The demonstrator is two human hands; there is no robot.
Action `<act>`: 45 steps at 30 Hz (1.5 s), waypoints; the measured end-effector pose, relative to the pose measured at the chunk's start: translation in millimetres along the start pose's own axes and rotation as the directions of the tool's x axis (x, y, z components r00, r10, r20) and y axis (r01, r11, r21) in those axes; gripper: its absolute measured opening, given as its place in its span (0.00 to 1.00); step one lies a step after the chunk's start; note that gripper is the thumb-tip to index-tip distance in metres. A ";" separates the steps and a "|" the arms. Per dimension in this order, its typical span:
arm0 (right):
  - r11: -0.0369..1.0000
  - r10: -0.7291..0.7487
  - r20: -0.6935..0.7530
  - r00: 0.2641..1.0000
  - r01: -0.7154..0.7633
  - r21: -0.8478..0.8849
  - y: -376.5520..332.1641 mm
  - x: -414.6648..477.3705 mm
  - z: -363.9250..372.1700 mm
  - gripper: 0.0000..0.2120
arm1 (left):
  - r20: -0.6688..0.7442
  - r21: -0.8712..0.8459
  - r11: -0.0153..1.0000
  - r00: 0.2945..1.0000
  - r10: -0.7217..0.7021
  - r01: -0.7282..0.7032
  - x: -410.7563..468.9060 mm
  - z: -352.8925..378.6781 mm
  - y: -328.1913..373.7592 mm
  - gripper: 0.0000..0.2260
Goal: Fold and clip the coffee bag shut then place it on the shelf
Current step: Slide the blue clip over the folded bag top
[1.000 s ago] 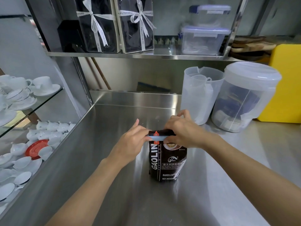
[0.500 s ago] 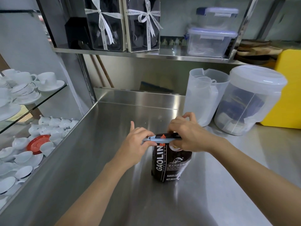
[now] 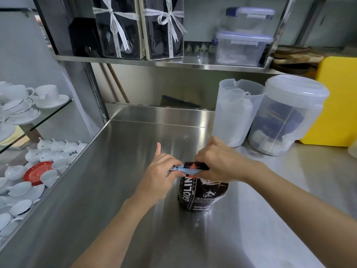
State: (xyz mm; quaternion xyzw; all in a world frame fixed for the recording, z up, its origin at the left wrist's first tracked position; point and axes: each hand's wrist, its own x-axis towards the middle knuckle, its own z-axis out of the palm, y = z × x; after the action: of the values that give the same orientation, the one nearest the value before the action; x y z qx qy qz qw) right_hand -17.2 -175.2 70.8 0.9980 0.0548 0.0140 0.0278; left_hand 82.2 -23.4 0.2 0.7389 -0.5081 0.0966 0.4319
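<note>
1. Two hands meet at the folded top of the coffee bag [image 3: 202, 192], which stands upright on the stainless worktop [image 3: 116, 190] just right of the frame's centre, label toward the camera.
2. At the fold's left end, the left hand [image 3: 160, 176] has its fingers pinched on the end of a pale blue sealing clip [image 3: 185, 169]; its thumb sticks up free. Gripping the end probably gives leverage to press the clip's two bars together.
3. From the right, the right hand [image 3: 220, 163] covers the fold, closed over the bag top and the clip's other end. It seems to keep the fold from springing open and to stop the bag tipping.
4. Laid across the fold, the clip is horizontal. Whether it has latched cannot be told, since fingers hide both ends.
5. My judgement: folding looks done, clipping is in hand or just finishing, and shelving is not yet done.
6. Across the upper frame runs the steel shelf [image 3: 173, 63]. It carries ribboned gift boxes [image 3: 141, 29] at upper left and stacked clear lidded containers [image 3: 243, 47] at upper right, with a bare gap between them that would suit the bag.
7. Near the bag, to its upper right, stand a plastic jug [image 3: 235, 113] and a lidded tub [image 3: 286, 117], well clear of the lift path.
</note>
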 end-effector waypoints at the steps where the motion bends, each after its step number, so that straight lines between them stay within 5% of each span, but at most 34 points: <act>1: 1.000 0.004 -0.001 1.000 -0.004 0.009 -1.7 -0.6 0.8 0.15 | 0.000 -0.005 1.000 1.000 -0.002 0.002 -1.0 0.5 0.2 0.04; 8: 0.998 0.059 -0.110 0.992 -0.059 0.003 -16.6 -11.4 9.0 0.09 | -0.033 0.044 0.998 0.998 0.051 -0.049 -10.0 3.3 6.4 0.03; 14: 0.972 0.120 -0.346 0.930 -0.181 -0.148 -30.8 -13.8 25.5 0.16 | -0.169 0.305 0.940 0.980 -0.103 0.151 -18.6 2.8 10.9 0.17; 19: 0.965 0.116 -0.383 0.916 -0.195 -0.177 -38.6 -13.7 28.9 0.20 | -0.135 0.397 0.918 0.989 0.066 -0.007 -20.4 -2.4 7.5 0.15; 23: 0.973 0.101 -0.419 0.902 -0.176 -0.146 -48.2 -19.1 31.7 0.11 | -0.187 0.341 0.940 0.978 0.090 -0.021 -29.6 2.1 12.5 0.16; 32: 0.963 0.125 -0.391 0.912 -0.206 -0.172 -60.1 -21.1 33.0 0.11 | -0.139 0.590 0.797 0.989 -0.054 0.127 -38.6 -6.8 21.1 0.04; 34: 0.967 0.114 -0.390 0.914 -0.192 -0.167 -61.5 -21.4 32.3 0.09 | -0.090 0.536 0.841 0.996 -0.026 0.070 -38.5 -11.8 22.2 0.09; 36: 0.977 0.109 -0.385 0.916 -0.170 -0.127 -62.6 -24.0 33.9 0.09 | -0.056 0.455 0.891 0.998 0.022 0.006 -39.4 -15.8 21.5 0.02; 42: 0.975 0.216 -0.132 0.967 -0.208 0.074 -54.8 -43.1 19.4 0.32 | -0.045 0.423 0.905 0.999 -0.018 0.035 -41.3 -17.9 19.2 0.06; 45: 0.961 0.239 -0.130 0.962 -0.216 0.172 -42.8 -57.8 21.6 0.29 | -0.070 0.383 0.920 0.996 -0.058 0.081 -38.9 -16.3 18.2 0.07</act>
State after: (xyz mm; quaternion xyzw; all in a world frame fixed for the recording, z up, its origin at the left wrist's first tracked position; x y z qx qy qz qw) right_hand -78.7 -140.2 45.4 0.9929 -0.0577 0.0873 -0.0562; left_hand 53.8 12.6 -2.7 0.8239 -0.4401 0.2003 0.2957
